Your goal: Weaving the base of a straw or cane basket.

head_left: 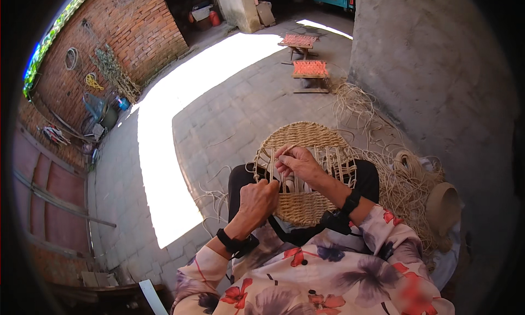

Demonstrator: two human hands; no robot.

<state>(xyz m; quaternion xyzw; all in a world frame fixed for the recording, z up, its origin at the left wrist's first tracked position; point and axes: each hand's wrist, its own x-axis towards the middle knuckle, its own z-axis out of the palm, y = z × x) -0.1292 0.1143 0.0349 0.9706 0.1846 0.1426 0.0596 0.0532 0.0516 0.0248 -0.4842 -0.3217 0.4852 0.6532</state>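
A round woven straw piece [303, 137] rests on my lap, its far half tightly woven, its middle an open lattice of upright strands, and its near part woven again [301, 208]. My left hand [257, 201] grips the upright strands at the left of the open part. My right hand [295, 163] pinches a thin straw strand above the lattice, fingers curled around it. Both wrists carry dark bands, and my sleeves are floral.
A heap of loose straw fibre [407, 186] and a roll of it lie at my right beside a concrete wall [432, 63]. Two small stools with orange woven seats [310, 69] stand farther off on the paved yard. A brick wall [115, 36] with tools runs along the left.
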